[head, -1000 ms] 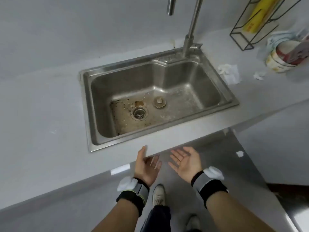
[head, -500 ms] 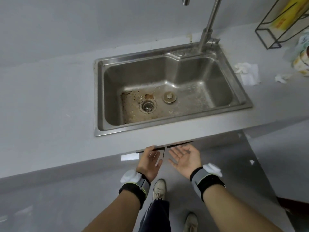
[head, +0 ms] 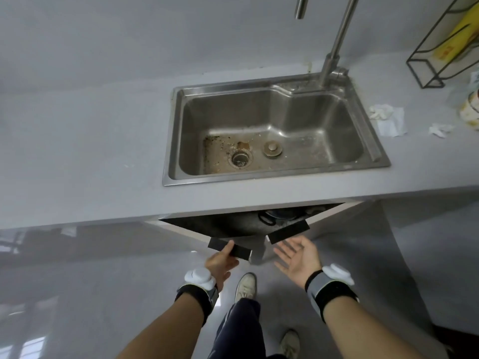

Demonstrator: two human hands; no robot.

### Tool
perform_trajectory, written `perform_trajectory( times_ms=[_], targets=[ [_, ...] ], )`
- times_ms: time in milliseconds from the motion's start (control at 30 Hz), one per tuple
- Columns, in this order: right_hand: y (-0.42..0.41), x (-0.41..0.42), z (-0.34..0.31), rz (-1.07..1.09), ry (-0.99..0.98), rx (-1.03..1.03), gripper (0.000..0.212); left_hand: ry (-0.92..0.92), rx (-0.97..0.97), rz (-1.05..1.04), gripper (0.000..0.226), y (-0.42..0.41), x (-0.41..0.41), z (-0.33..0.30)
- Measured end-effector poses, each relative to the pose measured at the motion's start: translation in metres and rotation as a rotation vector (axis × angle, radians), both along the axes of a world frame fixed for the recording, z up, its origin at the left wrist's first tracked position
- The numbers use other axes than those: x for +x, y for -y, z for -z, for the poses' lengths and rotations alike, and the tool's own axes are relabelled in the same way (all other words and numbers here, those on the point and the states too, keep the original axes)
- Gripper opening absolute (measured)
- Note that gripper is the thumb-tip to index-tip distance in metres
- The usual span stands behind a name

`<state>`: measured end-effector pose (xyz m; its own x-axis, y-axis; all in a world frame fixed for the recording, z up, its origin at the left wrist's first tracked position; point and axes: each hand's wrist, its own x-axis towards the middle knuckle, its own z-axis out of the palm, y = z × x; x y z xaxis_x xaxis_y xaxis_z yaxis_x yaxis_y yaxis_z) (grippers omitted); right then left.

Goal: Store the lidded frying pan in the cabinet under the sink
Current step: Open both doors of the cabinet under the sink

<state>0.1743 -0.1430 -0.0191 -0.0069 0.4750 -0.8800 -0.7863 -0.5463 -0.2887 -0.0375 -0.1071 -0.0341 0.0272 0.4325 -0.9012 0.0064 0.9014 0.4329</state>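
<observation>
Both cabinet doors under the steel sink (head: 259, 175) stand partly open, and the dark cabinet interior (head: 233, 224) shows between them. Inside at the right lies a dark round object with a loop handle (head: 272, 217); I cannot tell if it is the lidded frying pan. My left hand (head: 220, 263) grips the black top edge of the left door (head: 217, 244), thumb on top. My right hand (head: 298, 257) is palm up with fingers spread, just below the black top edge of the right door (head: 287, 230) and holding nothing.
A tall faucet (head: 334, 47) rises at the sink's back right. A black wire rack (head: 427, 68) with a yellow box (head: 456, 40), crumpled tissues (head: 388, 120) and a paper cup (head: 470, 111) sit on the grey counter at the right. My feet stand on the glossy floor below.
The two cabinet doors have swung outward from nearly closed to partly open, exposing the interior. My left hand has closed on the left door's edge; both hands drew back toward me.
</observation>
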Motion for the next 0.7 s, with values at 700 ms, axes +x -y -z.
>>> perform_trajectory(
  times_ms=[700],
  targets=[
    [0.036, 0.011, 0.013, -0.128, 0.197, -0.054, 0.010, -0.589, 0.051, 0.330, 0.026, 0.112, -0.146, -0.018]
  ],
)
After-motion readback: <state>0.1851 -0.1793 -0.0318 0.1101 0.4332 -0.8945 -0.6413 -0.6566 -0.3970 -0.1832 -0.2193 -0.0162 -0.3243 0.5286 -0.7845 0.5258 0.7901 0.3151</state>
